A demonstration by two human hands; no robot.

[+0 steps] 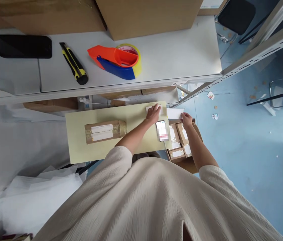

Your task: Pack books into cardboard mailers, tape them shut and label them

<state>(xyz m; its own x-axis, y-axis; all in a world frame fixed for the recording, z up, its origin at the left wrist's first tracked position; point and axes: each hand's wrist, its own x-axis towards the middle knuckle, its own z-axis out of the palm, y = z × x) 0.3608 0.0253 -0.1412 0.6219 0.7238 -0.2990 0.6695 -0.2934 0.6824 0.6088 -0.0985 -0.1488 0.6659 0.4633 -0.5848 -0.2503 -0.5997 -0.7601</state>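
Note:
My left hand [153, 113] lies with spread fingers on a white paper strip [162, 109] near the right end of the pale yellow table [138, 115]. Past the table's right edge, my right hand [187, 119] pinches the outer end of a white paper piece [174, 113]. Whether the two white pieces are joined I cannot tell. Just below my left hand, a lit phone [161, 130] with a cable lies on the table. Farther left is a taped brown package [88, 134] bearing two white labels [102, 132].
An open carton [188, 164] of small labelled boxes [177, 153] stands under my right arm. The grey shelf [174, 53] above holds a tape dispenser [116, 57], a utility knife [73, 63], a dark phone [24, 46] and large cartons [149, 16]. White sheets [41, 194] are at lower left.

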